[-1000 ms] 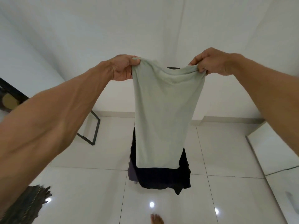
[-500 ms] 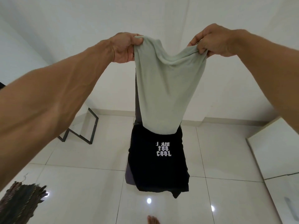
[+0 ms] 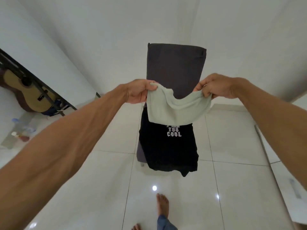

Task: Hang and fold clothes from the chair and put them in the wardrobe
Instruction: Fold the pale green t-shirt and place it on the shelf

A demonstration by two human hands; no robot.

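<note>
Left hand (image 3: 138,92) and right hand (image 3: 214,87) each pinch closed on a top corner of the pale green garment (image 3: 176,110), sagging above the black shirt (image 3: 169,150) on the chair (image 3: 176,67) at twelve o'clock.

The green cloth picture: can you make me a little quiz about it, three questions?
1. True or false: both hands pinch the pale green garment.
2. What lies on the chair? A) black T-shirt B) red towel C) blue jeans
3. Which instrument leans by the wall on the left?

Key:
1. True: left hand and right hand each grip a top corner.
2. A, the black T-shirt.
3. An acoustic guitar.
</note>
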